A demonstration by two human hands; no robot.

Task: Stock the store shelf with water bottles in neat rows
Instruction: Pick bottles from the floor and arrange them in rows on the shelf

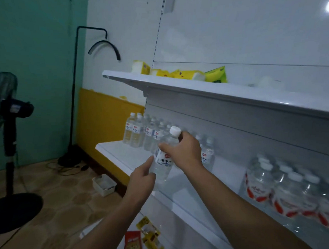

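Observation:
A clear water bottle (163,161) with a white cap and a red-and-white label hangs tilted in front of the white middle shelf (118,150). My right hand (185,149) grips its upper part just below the cap. My left hand (142,179) touches its lower side, with the thumb stretched along the bottle. Rows of matching bottles (141,131) stand at the shelf's far left end. Another bottle (208,152) stands just behind my right hand. A wrapped pack of bottles (288,192) fills the right end of the shelf.
The upper shelf (198,88) carries yellow and green tissue packs (180,73). Snack packets (146,235) lie on the bottom shelf. A standing fan (8,133), a black floor lamp (74,95), cables and a small white basket (103,184) occupy the tiled floor at left.

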